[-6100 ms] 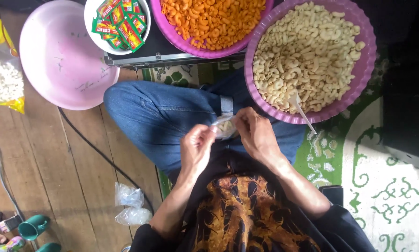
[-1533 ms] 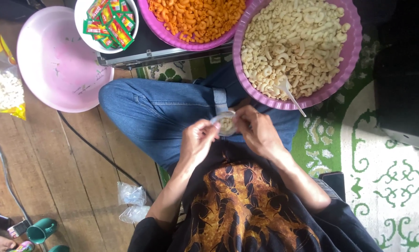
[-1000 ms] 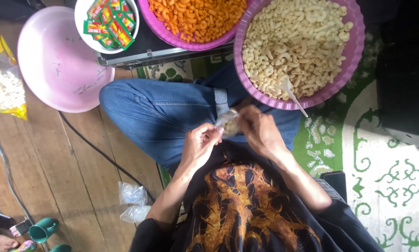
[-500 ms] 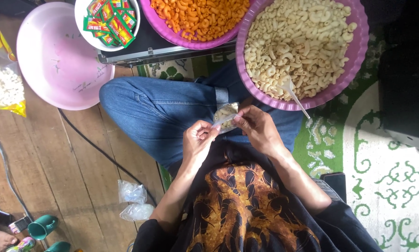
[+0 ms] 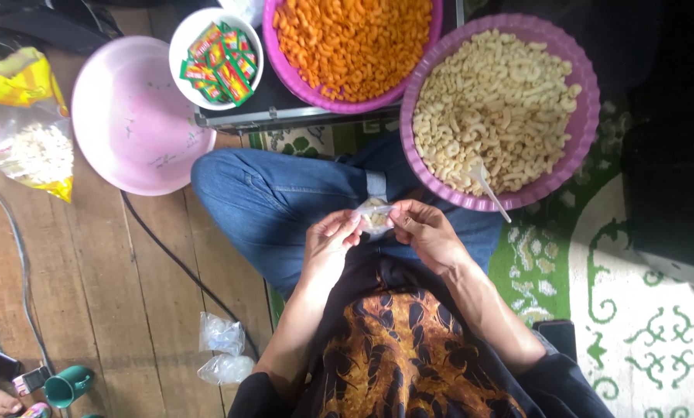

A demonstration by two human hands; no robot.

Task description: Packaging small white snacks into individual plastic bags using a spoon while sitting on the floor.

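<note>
As the person sits, both hands' fingers pinch 1 small snack bag.

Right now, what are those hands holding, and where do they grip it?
A small clear bag of pale snacks, pinched at its sides between left hand and right hand.

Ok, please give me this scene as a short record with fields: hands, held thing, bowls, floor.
left hand: left hand pinches one side of the small clear bag
right hand: right hand pinches the other side
held thing: bag holds a few pale snack pieces, above the lap
bowls: purple bowl of pale macaroni snacks with white spoon; purple bowl of orange snacks; white bowl of sachets; empty pink basin
floor: clear bags, black cable, green mug
</note>
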